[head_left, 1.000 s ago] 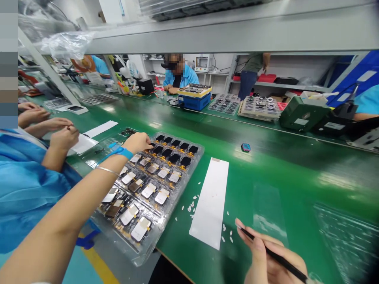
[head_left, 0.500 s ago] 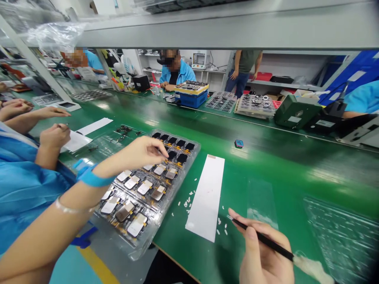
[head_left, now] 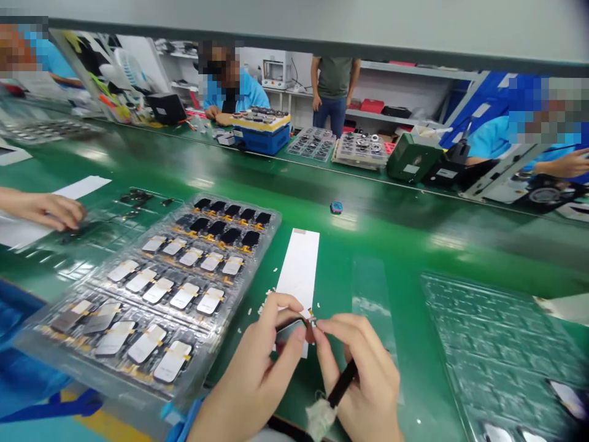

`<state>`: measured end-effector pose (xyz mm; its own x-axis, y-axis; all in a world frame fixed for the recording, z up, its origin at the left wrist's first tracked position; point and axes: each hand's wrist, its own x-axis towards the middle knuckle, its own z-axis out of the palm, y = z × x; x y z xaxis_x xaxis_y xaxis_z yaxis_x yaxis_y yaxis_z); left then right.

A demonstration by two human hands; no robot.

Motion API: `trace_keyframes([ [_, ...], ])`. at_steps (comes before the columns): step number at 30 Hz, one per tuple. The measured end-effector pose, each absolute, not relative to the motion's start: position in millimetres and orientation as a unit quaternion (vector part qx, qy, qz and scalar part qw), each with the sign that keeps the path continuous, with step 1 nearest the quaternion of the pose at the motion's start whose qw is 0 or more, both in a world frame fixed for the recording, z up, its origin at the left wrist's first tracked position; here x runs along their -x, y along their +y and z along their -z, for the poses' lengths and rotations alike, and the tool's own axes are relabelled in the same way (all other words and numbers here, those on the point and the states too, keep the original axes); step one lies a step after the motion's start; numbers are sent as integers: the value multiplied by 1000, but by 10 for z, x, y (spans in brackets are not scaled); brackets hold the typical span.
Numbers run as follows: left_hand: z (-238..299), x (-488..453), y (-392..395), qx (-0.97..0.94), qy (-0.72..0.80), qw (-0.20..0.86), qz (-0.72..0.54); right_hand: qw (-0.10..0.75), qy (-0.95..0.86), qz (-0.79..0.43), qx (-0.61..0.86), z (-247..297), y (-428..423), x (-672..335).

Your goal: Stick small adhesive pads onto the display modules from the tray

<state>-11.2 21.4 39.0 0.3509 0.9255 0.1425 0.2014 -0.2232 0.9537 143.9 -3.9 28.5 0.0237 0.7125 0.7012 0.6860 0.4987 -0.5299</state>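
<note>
My left hand [head_left: 257, 362] pinches a small dark display panel [head_left: 291, 329] above the lower end of a white paper strip [head_left: 300, 270]. My right hand [head_left: 361, 374] is shut on a black-handled swab [head_left: 341, 387] with a white fluffy tip, and its fingertips touch the panel's right edge, where a small orange tab shows. To the left of my hands lies a clear plastic tray [head_left: 255, 261] of display panels in rows, with pale faces nearest me and black ones at the far end. Small white flecks lie around the strip.
A second clear tray [head_left: 497, 350] and a clear film [head_left: 370, 294] lie to the right on the green bench [head_left: 396, 236]. A co-worker's hand [head_left: 46, 210] rests at the left. Farther along stand a blue box [head_left: 261, 140] and other trays.
My left hand has left the tray and now meets my right hand over the strip, holding a panel. My right hand has moved left, and the view has swung right.
</note>
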Motion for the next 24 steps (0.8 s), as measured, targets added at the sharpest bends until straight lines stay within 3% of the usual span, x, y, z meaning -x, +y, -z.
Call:
trace_keyframes([
  [8, -50, -104, 299, -595, 363, 593, -404, 447, -721, 54, 527, -212, -9, -1574],
  [24, 63, -104, 408, -550, 366, 629, -410, 451, -696, 52, 556, -101, 57, -1537],
])
